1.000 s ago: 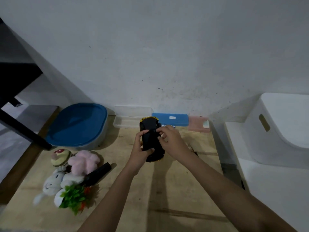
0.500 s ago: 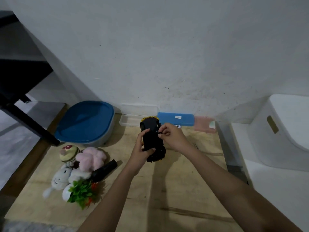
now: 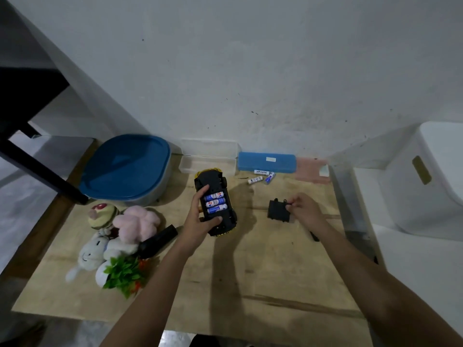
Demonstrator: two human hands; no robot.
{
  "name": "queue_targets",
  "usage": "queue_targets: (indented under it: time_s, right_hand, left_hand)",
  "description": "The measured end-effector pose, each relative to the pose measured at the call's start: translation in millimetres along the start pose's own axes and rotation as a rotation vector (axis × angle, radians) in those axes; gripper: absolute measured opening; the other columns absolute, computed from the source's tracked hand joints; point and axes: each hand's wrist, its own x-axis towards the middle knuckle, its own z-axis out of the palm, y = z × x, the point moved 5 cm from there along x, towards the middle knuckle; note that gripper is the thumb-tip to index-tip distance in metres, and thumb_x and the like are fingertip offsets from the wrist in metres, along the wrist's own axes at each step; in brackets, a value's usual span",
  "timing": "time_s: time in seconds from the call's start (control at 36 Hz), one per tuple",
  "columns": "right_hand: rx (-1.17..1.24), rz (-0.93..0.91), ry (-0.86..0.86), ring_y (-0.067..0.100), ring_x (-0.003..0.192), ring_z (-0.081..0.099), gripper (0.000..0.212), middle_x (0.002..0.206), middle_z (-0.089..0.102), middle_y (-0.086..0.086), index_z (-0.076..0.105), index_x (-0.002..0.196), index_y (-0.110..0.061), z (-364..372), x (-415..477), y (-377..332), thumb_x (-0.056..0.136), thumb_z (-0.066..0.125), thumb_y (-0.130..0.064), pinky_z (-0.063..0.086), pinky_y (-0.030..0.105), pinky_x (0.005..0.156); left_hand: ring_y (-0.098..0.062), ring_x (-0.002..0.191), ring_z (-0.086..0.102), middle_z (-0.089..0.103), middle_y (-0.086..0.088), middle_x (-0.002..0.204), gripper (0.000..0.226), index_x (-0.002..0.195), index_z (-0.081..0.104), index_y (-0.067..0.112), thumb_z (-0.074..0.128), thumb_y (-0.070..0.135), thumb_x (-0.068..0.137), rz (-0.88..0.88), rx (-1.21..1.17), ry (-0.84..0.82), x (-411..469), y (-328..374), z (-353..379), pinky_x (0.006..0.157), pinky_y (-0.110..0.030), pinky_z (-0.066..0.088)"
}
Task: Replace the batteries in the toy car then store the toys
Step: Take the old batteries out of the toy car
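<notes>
I am in the battery step. My left hand [image 3: 200,221] is clamped around the toy car [image 3: 215,202], held upside down above the wooden counter [image 3: 263,271], with three batteries [image 3: 214,203] showing in its open bay. My right hand [image 3: 302,209] pinches the black cover [image 3: 278,210]. I think the next move needs fingers to lift those cells out. Spare batteries [image 3: 260,176] lie by the white wall [image 3: 250,71].

Black-and-yellow toy car [image 3: 216,200] with blue-and-white batteries [image 3: 214,203], black battery cover [image 3: 278,210], blue-lidded tub [image 3: 126,169], blue case [image 3: 267,162], pink plush flower [image 3: 137,222], white plush bunny [image 3: 91,252], pale wooden board [image 3: 275,276]
</notes>
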Motion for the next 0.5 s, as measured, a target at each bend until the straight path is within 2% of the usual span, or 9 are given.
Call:
queue_targets:
  time_s: [0.06,0.08,0.14,0.19,0.25,0.33,0.42,0.5]
  right_hand:
    - [-0.075,0.011,0.001,0.021,0.079,0.051,0.025,0.071,0.052,0.004,0.052,0.069,-0.015,5,0,18,0.082,0.061,0.006,0.04,0.025,0.07]
    - [-0.09,0.009,0.007,0.021,0.075,0.05,0.029,0.066,0.049,0.001,0.05,0.066,-0.016,8,-1,24,0.081,0.061,0.007,0.04,0.02,0.066]
    - [-0.133,0.01,0.006,0.012,0.062,0.046,0.024,0.062,0.044,-0.003,0.05,0.069,-0.01,12,-3,30,0.081,0.061,0.008,0.037,0.006,0.053]
    - [-0.185,-0.004,0.008,0.006,0.06,0.043,0.016,0.063,0.044,-0.004,0.052,0.077,-0.006,15,-4,34,0.082,0.062,0.005,0.036,0.002,0.05]
    - [-0.227,-0.028,0.007,0.013,0.067,0.047,0.014,0.067,0.048,-0.001,0.053,0.078,-0.007,17,-5,34,0.082,0.062,0.003,0.036,0.007,0.05]
    - [-0.329,-0.113,0.021,0.017,0.082,0.048,0.011,0.093,0.051,0.009,0.058,0.084,-0.007,16,-6,25,0.079,0.064,0.0,0.038,0.022,0.067]
    - [-0.269,-0.208,0.04,0.015,0.085,0.052,0.012,0.101,0.056,0.009,0.064,0.092,-0.008,16,-11,-5,0.082,0.061,-0.003,0.037,0.02,0.072]
    - [-0.089,-0.306,-0.106,0.011,0.087,0.054,0.013,0.101,0.064,0.001,0.067,0.098,-0.014,27,-23,-49,0.088,0.058,-0.011,0.04,0.017,0.071]
  left_hand:
    - [-0.005,0.105,0.052,0.046,0.011,0.121,0.077,0.135,0.032,0.034,0.059,-0.013,0.081,-0.006,0.013,0.002,-1,-3,0,0.067,-0.016,0.054]
    - [-0.005,0.105,0.052,0.046,0.011,0.122,0.077,0.134,0.032,0.036,0.06,-0.013,0.081,-0.01,0.017,0.001,-1,-5,0,0.068,-0.016,0.054]
    - [-0.004,0.104,0.052,0.047,0.014,0.119,0.077,0.133,0.032,0.037,0.059,-0.013,0.081,-0.021,0.021,-0.005,-3,-7,2,0.067,-0.015,0.054]
    - [-0.002,0.101,0.052,0.047,0.017,0.117,0.078,0.134,0.031,0.036,0.059,-0.013,0.081,-0.029,0.026,-0.016,-5,-8,6,0.066,-0.014,0.053]
    - [-0.001,0.1,0.051,0.046,0.019,0.116,0.078,0.137,0.03,0.034,0.059,-0.013,0.081,-0.033,0.032,-0.027,-6,-9,10,0.065,-0.013,0.053]
    - [-0.002,0.099,0.052,0.046,0.018,0.116,0.079,0.136,0.03,0.034,0.061,-0.013,0.081,-0.032,0.037,-0.039,-7,-7,15,0.065,-0.014,0.053]
    - [-0.003,0.099,0.053,0.047,0.014,0.117,0.081,0.135,0.031,0.035,0.062,-0.015,0.079,-0.021,0.039,-0.048,-7,-3,21,0.064,-0.015,0.053]
    - [-0.004,0.1,0.053,0.047,0.012,0.119,0.081,0.134,0.033,0.034,0.062,-0.016,0.077,0.004,0.029,-0.053,-4,3,29,0.064,-0.013,0.052]
